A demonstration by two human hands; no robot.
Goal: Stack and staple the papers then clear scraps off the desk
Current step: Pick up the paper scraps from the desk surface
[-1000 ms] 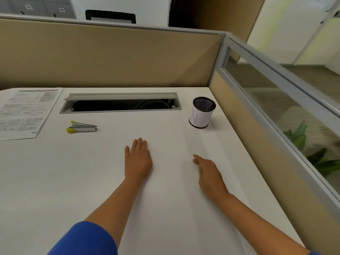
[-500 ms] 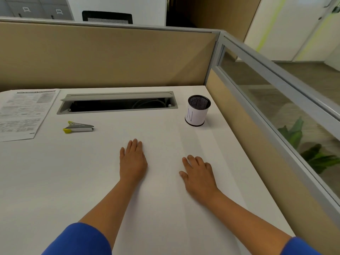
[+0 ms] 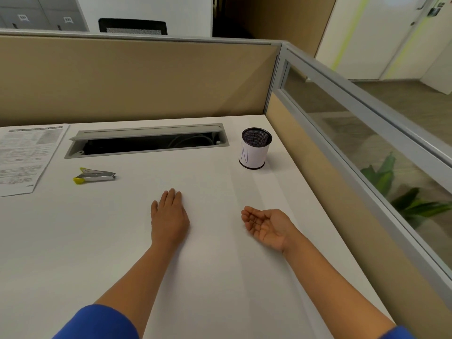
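While the left hand (image 3: 169, 217) is laid flat, palm down and empty, on the white desk (image 3: 73, 241), the right hand (image 3: 265, 225) is turned palm up with fingers loosely curled, nothing held. The printed papers (image 3: 23, 160) are seen at the desk's far left edge, well apart from both hands. The stapler (image 3: 94, 176) is placed between papers and left hand.

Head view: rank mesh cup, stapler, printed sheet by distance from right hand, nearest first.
From the right hand, palm up:
1. Black mesh cup with white paper wrap, just beyond it.
2. Silver stapler with yellow tip, far left.
3. Printed paper sheet, left edge.
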